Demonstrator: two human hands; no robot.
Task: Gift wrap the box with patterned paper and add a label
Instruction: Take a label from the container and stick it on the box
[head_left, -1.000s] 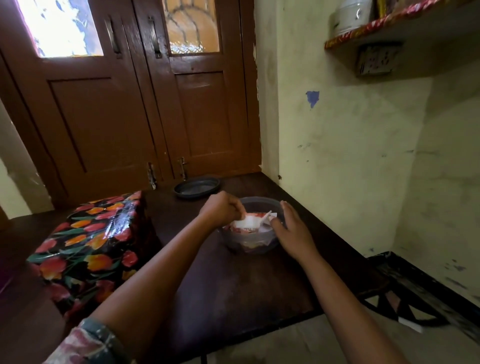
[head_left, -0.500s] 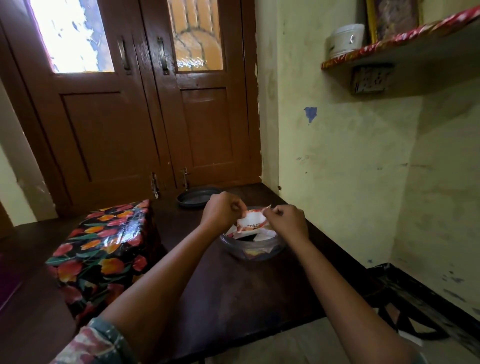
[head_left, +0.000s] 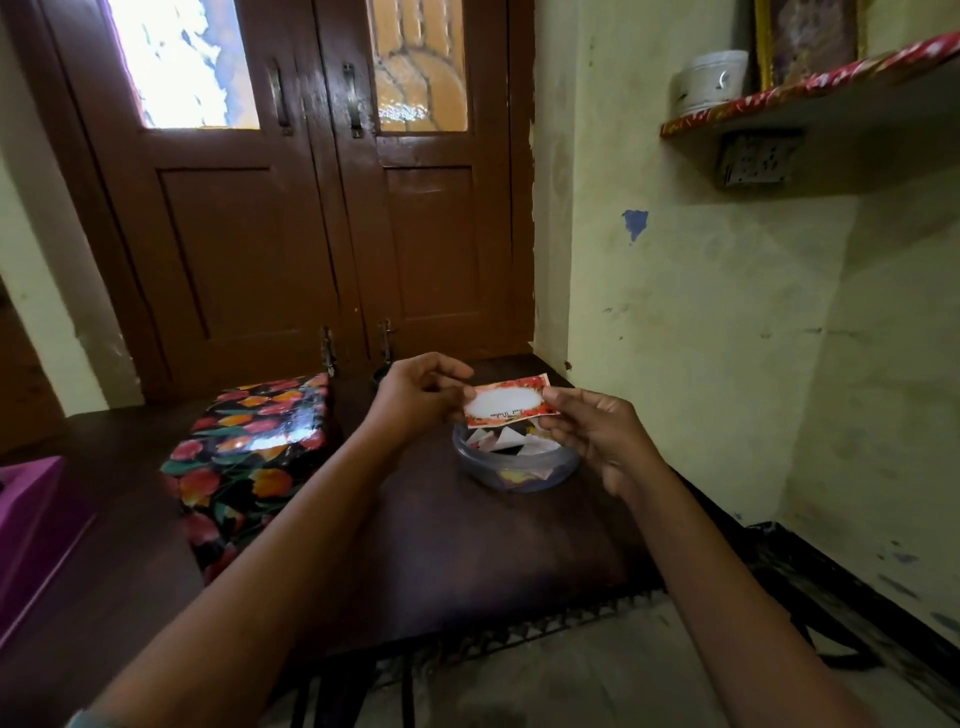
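Label (head_left: 508, 403): both hands are pinching it, left hand (head_left: 421, 397) and right hand (head_left: 592, 426) at opposite ends, probably readying it for sticking
Box (head_left: 254, 452): lying wrapped on the table (head_left: 467, 551); left of the bowl (head_left: 511, 462)

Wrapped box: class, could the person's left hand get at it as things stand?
Probably yes, once it lets go: the left hand helps hold the label, but only bare table lies between it and the wrapped box.
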